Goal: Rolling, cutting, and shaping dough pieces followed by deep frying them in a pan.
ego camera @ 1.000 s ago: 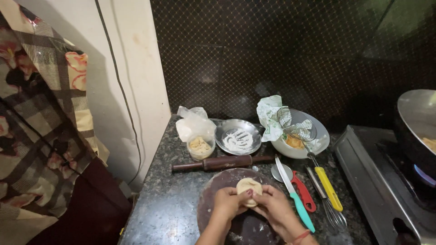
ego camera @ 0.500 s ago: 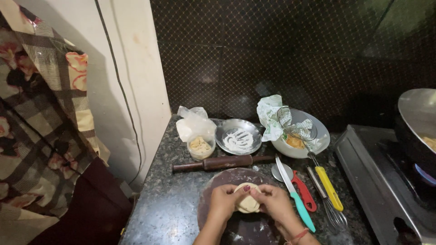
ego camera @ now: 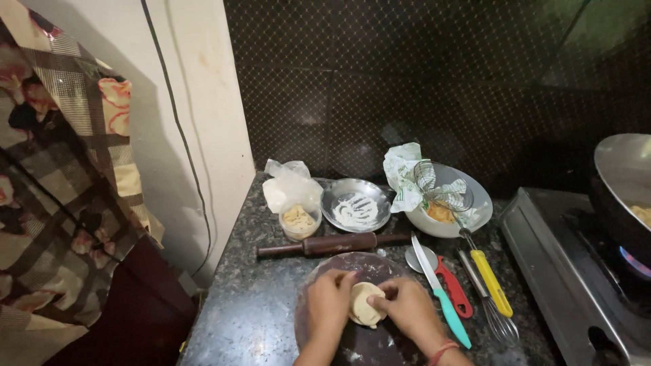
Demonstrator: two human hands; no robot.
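Both my hands are down on the round board (ego camera: 369, 346) now, left hand (ego camera: 330, 303) and right hand (ego camera: 405, 310) drawn close together, fingers cupped around the dough (ego camera: 366, 305) and pinching at its edges. A second ago that disc sat higher, further out on the board with my fingertips just steadying it; now it has come in nearer to me and looks folded up thicker, a lumpier parcel, no longer a flat round. That tells me the edges are being gathered in, not rolled out. The dough stays clamped between the two hands, resting on the board right under them. Just beyond my knuckles lies the rolling pin (ego camera: 332, 245), untouched, crosswise. Past it, a small cup (ego camera: 299, 221) with a crumpled bag behind it, and a steel plate (ego camera: 356, 205) dusted with flour. Beyond my right hand sits a white bowl (ego camera: 475, 210) with filling and a paper scrap. Right beside my right hand: a spoon (ego camera: 420, 259), a teal knife (ego camera: 444, 301), a red tool (ego camera: 456, 288), a yellow-handled whisk (ego camera: 491, 285). Far right, a pan (ego camera: 627, 179) sits on the stove (ego camera: 569, 271), flame lit. To my left hangs a checked cloth (ego camera: 61, 190).
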